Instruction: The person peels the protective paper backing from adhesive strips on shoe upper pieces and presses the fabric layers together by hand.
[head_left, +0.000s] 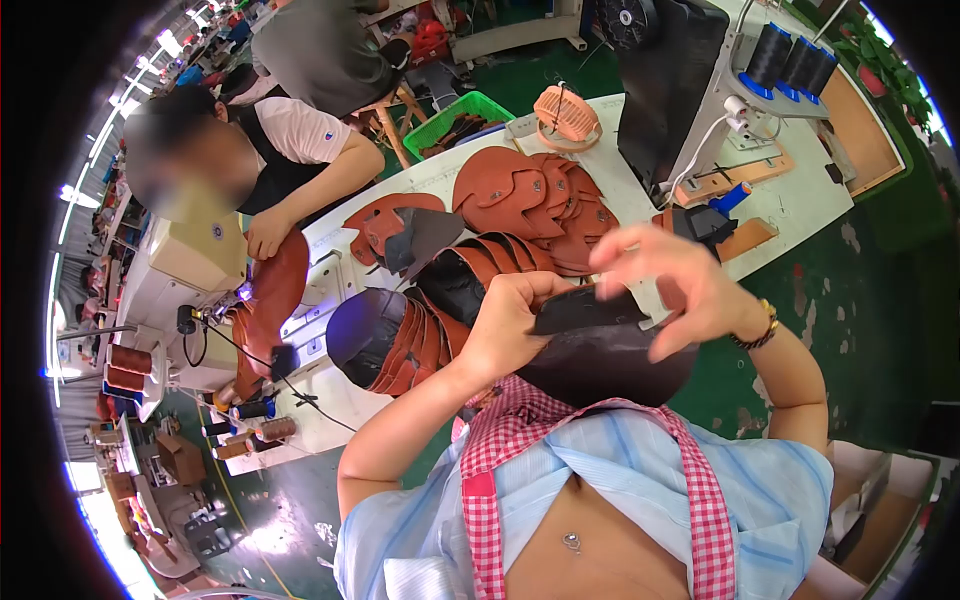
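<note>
My left hand (508,325) grips the upper left edge of a dark brown, smooth leather-like piece (620,360) in front of my chest, thumb on top. My right hand (690,285) is over the right side of that piece, fingers curved and smeared by motion. A small pale piece (654,308) shows between its thumb and fingers; whether it is held I cannot tell. Beyond my left hand, a row of brown leather pieces with black linings (480,275) lies on the white table (420,180). Flat brown flaps with metal fittings (510,195) are heaped behind.
At the left a co-worker (300,150) guides a brown piece (280,290) at a sewing machine (195,235). Another machine (690,100) with dark thread spools (770,55) stands at the right. A small orange fan (567,115) and a green crate (455,120) are farther back.
</note>
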